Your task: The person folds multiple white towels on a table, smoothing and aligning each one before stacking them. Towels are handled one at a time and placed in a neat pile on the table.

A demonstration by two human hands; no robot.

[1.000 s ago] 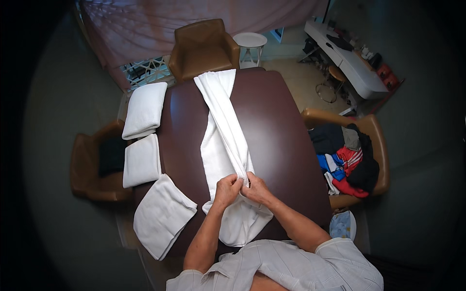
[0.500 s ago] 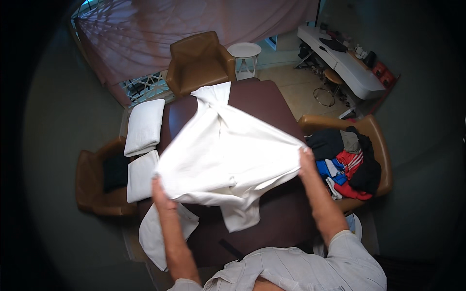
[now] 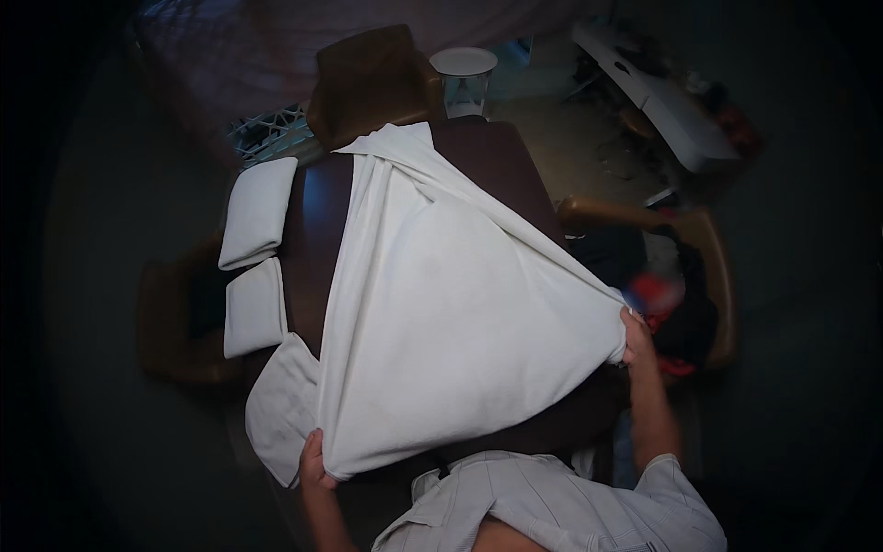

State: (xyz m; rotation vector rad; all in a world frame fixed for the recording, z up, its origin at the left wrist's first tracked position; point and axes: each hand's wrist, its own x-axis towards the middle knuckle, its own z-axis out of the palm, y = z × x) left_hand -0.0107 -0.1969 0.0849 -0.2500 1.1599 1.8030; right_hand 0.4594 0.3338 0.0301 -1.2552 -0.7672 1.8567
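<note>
A large white towel (image 3: 460,313) is stretched between my two hands above a dark brown table (image 3: 492,156). My left hand (image 3: 315,462) is closed around its near left corner, close to my body. Out to the right, my right hand (image 3: 636,339) grips another corner, near the table's right edge. The far end of the towel lies bunched and creased on the far part of the table, and long folds run down its left side. Its middle is spread fairly flat.
Two folded white towels (image 3: 258,212) and a looser white cloth (image 3: 280,405) lie along the table's left edge. Brown armchairs (image 3: 372,83) stand around it; the right one holds a clothes pile (image 3: 694,294). Beyond are a round white side table (image 3: 463,63) and a white desk (image 3: 658,101).
My hands have moved apart and the left one has come down toward me. The crumpled towel has opened out into a wide, taut sheet. The picture has darkened.
</note>
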